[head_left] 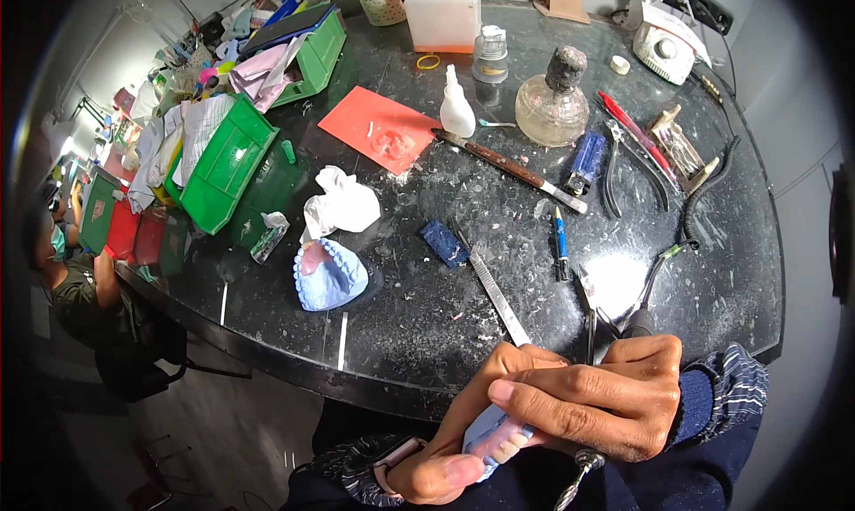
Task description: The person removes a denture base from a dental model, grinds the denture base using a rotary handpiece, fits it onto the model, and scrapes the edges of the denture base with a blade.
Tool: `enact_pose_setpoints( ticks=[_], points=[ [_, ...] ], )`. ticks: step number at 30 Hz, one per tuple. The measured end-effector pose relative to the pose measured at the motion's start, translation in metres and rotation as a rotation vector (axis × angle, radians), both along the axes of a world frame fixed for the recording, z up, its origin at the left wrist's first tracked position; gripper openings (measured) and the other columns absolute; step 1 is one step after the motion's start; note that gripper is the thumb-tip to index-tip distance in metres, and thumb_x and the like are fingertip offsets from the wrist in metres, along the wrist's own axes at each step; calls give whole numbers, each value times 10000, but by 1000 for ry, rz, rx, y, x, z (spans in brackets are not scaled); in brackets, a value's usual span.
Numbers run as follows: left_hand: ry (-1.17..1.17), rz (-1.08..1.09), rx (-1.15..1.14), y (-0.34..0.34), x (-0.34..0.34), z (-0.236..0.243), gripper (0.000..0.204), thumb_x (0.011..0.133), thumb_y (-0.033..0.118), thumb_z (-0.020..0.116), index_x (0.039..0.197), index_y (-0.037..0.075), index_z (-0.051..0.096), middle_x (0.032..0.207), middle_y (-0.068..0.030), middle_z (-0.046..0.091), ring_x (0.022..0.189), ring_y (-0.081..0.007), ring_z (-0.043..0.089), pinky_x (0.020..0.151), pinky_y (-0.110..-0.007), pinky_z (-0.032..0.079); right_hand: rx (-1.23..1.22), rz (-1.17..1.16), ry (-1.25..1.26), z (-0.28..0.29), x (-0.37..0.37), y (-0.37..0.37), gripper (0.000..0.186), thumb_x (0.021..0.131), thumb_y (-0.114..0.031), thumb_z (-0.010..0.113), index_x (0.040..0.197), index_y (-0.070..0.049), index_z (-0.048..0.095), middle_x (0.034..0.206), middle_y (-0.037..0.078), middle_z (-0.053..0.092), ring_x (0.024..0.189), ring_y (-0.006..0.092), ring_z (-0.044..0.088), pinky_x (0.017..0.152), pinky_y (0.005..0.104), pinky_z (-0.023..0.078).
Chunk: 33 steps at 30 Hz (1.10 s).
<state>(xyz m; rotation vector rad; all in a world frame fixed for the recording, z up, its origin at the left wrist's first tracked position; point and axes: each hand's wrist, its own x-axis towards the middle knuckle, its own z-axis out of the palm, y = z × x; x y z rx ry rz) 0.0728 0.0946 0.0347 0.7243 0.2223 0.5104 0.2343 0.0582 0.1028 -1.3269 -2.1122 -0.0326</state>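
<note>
My left hand is closed around a blue dental cast that carries a pink base and a few pale teeth. Over the cast lies my right hand, its fingers bent and their tips near the cast. From under the right hand sticks out a slim metal tool with a twisted handle; its working end is hidden. On the bench beyond lie metal tweezers and a dark blue wax block. Another blue dental cast with a pink patch stands to their left.
Crumpled white tissue, a red wax sheet, and a wooden-handled knife lie farther back. A glass burner and white dropper bottle stand there. Pliers lie right. Green bins line the left; a person sits beyond.
</note>
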Motion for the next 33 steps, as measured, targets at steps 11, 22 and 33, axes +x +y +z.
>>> enact_pose_setpoints(
  ticks=[11, 22, 33],
  points=[
    [-22, 23, 132, 4, 0, 5, 628, 586, 316, 505, 1059, -36, 287, 1078, -197, 403, 991, -224, 477, 778, -382, 485, 21, 83, 32, -6, 4, 2, 269, 699, -200, 689, 953, -111, 689, 843, -13, 688, 390, -39, 389, 365, 178, 137],
    [-166, 4, -214, -2, -1, 23, 876, 609, 245, 638, 1290, -52, 173, 1139, -162, 424, 896, -212, 544, 770, -314, 490, 132, 183, 125, -16, 11, -2, 233, 735, -189, 662, 945, -91, 685, 863, 15, 685, 440, -35, 455, 367, 155, 178],
    [-19, -405, -141, 34, -14, 38, 765, 751, -11, 593, 1360, 16, 131, 1051, -115, 489, 988, -153, 500, 886, -319, 389, -111, 264, 176, -5, 17, 1, 221, 789, -219, 617, 969, -104, 673, 905, -13, 679, 464, -9, 517, 355, 162, 241]
  ],
)
